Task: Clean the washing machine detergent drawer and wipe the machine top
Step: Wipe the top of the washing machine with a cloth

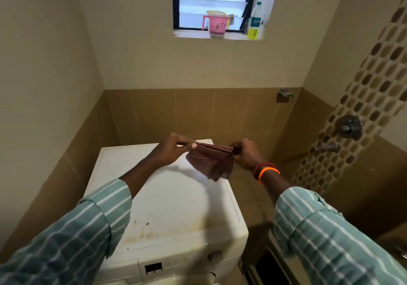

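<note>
Nearest the camera, the white front-loading washing machine has its detergent drawer panel closed at the front edge, and yellowish-brown stains sit on the top near that edge. So my guess is the wiping comes first. I'd fold the cloth into a flat pad, start at the back edge and pull toward the front, then scrub those stains hardest.

Further back, above the far right corner of the top, both hands stretch a small maroon patterned cloth taut. The left hand pinches one end with curled fingers; the right hand grips the other end in a closed fist.
</note>
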